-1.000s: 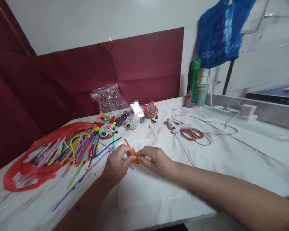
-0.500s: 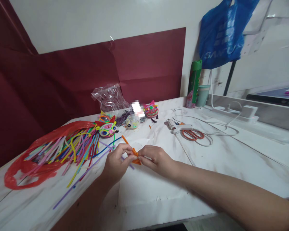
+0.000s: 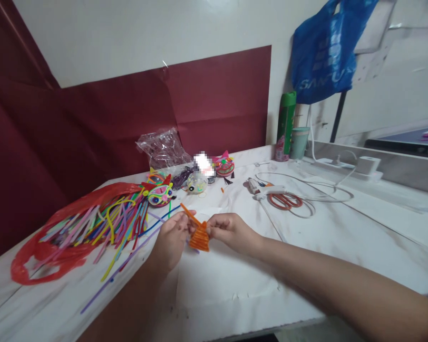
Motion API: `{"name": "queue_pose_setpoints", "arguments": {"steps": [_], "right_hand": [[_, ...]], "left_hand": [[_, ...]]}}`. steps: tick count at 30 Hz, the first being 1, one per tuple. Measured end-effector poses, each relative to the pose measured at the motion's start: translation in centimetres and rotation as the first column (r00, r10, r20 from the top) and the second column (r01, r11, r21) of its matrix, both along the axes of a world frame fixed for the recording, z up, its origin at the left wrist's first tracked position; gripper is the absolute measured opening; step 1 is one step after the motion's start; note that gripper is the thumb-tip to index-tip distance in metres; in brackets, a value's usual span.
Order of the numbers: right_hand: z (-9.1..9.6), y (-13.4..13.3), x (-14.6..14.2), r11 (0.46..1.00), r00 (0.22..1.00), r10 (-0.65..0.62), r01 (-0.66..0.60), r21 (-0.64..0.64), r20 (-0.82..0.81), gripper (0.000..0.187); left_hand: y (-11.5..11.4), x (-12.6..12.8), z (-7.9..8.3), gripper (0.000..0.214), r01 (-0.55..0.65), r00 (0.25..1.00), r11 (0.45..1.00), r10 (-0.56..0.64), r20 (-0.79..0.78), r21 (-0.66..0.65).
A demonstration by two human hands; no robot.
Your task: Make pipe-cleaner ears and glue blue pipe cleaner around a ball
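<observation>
An orange pipe cleaner (image 3: 199,237), bent back and forth into a small fan-shaped piece, is held between my two hands above a white sheet (image 3: 228,280). One straight end of it sticks up to the upper left. My left hand (image 3: 173,239) pinches it from the left, its fingertips partly behind the piece. On the other side my right hand (image 3: 231,232) grips its right edge between thumb and fingers. Just beyond my left hand lie a blue pipe cleaner (image 3: 160,221) and a long purple pipe cleaner (image 3: 121,275).
Many coloured pipe cleaners lie on a red plastic bag (image 3: 24,270) at left. Decorated animal heads (image 3: 159,192) and a clear bag (image 3: 164,147) stand behind. At right are a glue gun (image 3: 271,190), orange-handled scissors (image 3: 285,201), cables, a power strip (image 3: 364,173), a green spray can (image 3: 286,126) and a cup (image 3: 300,142).
The orange piece has been turned so its flat, ridged face shows. My right hand has shifted slightly to its upper right edge. The camera view has moved a little.
</observation>
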State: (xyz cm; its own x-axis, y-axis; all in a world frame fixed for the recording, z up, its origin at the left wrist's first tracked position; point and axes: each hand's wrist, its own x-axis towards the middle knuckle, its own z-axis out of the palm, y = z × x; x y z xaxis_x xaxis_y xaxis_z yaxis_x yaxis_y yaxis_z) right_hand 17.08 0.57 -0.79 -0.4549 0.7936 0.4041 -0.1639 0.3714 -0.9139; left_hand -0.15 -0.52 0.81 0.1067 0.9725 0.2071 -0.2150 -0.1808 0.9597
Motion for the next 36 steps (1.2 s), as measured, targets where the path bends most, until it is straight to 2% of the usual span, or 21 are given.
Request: {"name": "queue_pose_setpoints", "arguments": {"steps": [3,7,10,13,15,20,24,29,36], "right_hand": [[-0.1,0.1,0.0,0.999,1.0,0.027,-0.027,-0.047,-0.006,0.012],[-0.2,0.0,0.1,0.998,1.0,0.02,-0.021,-0.063,-0.013,0.012],[-0.3,0.0,0.0,0.998,1.0,0.018,-0.018,-0.053,-0.005,0.012],[-0.1,0.0,-0.1,0.998,1.0,0.018,-0.018,-0.059,0.002,0.012],[0.1,0.0,-0.1,0.997,1.0,0.007,-0.007,-0.07,0.003,0.014],[-0.1,-0.1,-0.3,0.997,0.999,-0.037,0.037,-0.063,-0.006,0.019],[-0.8,-0.1,-0.4,0.996,0.996,-0.085,0.086,-0.002,0.03,0.017],[-0.8,-0.1,-0.3,0.996,0.996,-0.089,0.089,0.009,0.03,0.015],[-0.3,-0.3,-0.3,0.997,0.997,-0.071,0.071,-0.034,-0.005,0.015]], "left_hand": [[-0.4,0.2,0.2,0.022,0.043,0.999,0.993,-0.04,0.022,-0.109],[-0.8,0.6,0.1,0.018,0.028,0.998,0.993,-0.021,0.06,-0.118],[-0.8,0.7,-0.3,0.019,0.031,0.999,0.991,-0.035,-0.025,-0.129],[-0.9,0.6,-0.6,0.024,-0.027,0.992,0.994,0.013,-0.123,-0.106],[-0.8,0.6,-0.6,0.025,-0.052,0.992,0.994,0.04,-0.123,-0.092],[-0.8,0.7,-0.6,0.021,-0.071,0.996,0.997,0.069,-0.061,-0.042],[-0.7,0.6,-1.4,0.023,-0.076,0.989,0.995,0.068,-0.129,-0.058],[-0.6,0.4,-2.2,0.023,-0.055,0.983,0.998,0.05,-0.177,-0.022],[-1.0,1.0,-1.5,0.031,-0.029,0.995,0.999,0.03,-0.091,0.013]]}}
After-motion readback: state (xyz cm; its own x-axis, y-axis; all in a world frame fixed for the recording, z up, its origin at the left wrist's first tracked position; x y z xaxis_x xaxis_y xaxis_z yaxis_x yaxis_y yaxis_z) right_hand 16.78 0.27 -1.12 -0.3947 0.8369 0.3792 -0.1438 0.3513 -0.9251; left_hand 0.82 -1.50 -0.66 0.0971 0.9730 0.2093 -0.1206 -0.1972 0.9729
